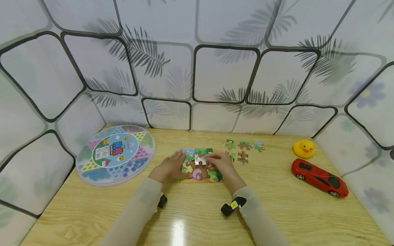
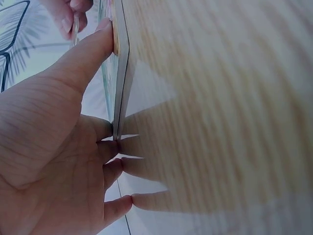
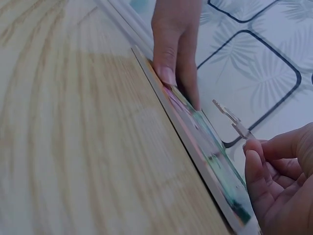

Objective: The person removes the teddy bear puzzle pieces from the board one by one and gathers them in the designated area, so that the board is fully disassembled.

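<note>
A jigsaw puzzle board with a brown bear picture lies on the table, several of its pieces fitted in. My left hand steadies its left side. In the left wrist view the thumb rests on the board's face, while the other fingers extend along its edge with their tips at the tabletop. My right hand pinches a puzzle piece between thumb and fingers. That piece is raised over the board in the right wrist view, held by one end and tilted.
Several loose puzzle pieces lie to the right behind the board. A round Chinese checkers set stands at the left. On the right are a yellow rubber duck and a red toy car. Patterned fabric walls enclose the table.
</note>
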`<state>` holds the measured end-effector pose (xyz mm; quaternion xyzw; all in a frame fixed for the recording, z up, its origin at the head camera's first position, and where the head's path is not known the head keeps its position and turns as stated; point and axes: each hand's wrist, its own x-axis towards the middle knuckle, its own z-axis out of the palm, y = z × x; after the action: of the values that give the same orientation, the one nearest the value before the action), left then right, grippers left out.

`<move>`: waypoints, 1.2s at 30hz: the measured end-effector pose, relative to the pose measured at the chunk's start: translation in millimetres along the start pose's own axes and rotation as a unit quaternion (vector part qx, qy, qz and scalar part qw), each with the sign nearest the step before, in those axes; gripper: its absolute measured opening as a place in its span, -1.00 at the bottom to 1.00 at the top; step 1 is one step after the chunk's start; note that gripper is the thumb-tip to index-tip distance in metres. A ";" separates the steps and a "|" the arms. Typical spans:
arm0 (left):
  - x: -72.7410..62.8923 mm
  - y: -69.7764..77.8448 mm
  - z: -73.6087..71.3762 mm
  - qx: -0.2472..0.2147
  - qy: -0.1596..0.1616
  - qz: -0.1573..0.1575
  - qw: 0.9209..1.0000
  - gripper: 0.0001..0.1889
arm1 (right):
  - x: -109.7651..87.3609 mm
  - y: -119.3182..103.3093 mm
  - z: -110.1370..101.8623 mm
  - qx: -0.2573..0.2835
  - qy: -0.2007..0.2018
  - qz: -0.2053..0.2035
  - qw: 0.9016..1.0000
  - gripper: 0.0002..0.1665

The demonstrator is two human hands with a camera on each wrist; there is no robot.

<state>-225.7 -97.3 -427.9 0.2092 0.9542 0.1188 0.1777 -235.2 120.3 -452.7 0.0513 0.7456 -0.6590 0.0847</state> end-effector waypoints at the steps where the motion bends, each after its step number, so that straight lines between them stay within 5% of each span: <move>1: -0.3 -0.1 -0.2 0.001 0.002 0.000 1.000 0.04 | 0.0 0.5 -2.8 0.011 0.002 0.000 1.000 -0.81; 20: -1.4 -1.3 -1.1 0.001 -0.005 0.000 1.000 0.04 | -5.1 8.9 -93.6 -0.012 0.002 -0.042 0.999 -0.70; 36: -1.6 2.1 -1.1 0.008 0.001 0.013 1.000 0.03 | -12.5 13.3 -170.7 -0.001 0.133 -0.010 0.991 -0.60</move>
<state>-224.0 -96.3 -425.8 0.2226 0.9526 0.1136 0.1732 -230.5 291.6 -443.3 0.1311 0.7515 -0.6462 -0.0212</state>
